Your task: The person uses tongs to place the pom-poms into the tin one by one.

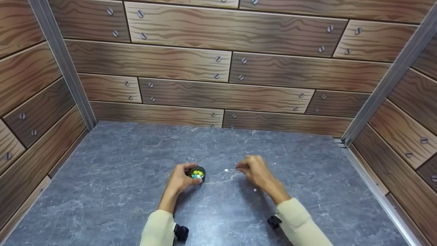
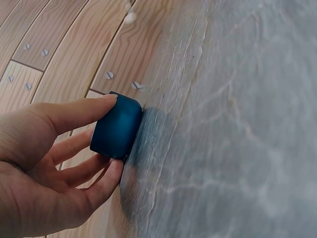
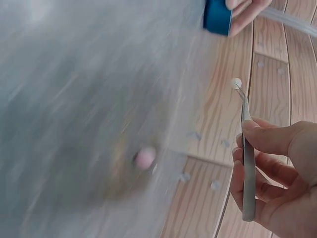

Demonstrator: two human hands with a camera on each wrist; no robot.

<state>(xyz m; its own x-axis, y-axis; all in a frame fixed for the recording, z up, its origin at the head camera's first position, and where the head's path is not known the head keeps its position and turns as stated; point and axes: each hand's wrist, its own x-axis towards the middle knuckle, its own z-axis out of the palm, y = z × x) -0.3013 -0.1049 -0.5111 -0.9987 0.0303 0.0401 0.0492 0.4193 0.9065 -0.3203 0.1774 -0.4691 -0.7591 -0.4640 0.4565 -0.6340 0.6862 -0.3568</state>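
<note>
My left hand (image 1: 179, 178) grips a small dark blue cup (image 2: 118, 126) between thumb and fingers, its base right at the tabletop. Inside the cup, in the head view, sit several small balls (image 1: 196, 173), yellow, blue and white. To the right, my right hand (image 1: 258, 173) holds metal tweezers (image 3: 249, 183) between thumb and fingers, their bent tips pointing toward the cup. A white ball (image 3: 236, 83) is pinched at the tips, above the table and a short way right of the cup.
A pale pink ball (image 1: 255, 190) lies on the grey marbled table (image 1: 136, 191) below my right hand. Another small ball (image 1: 275, 163) lies farther right. Wood-patterned walls (image 1: 177, 61) with metal corner posts (image 1: 382, 78) enclose the table at the back and sides.
</note>
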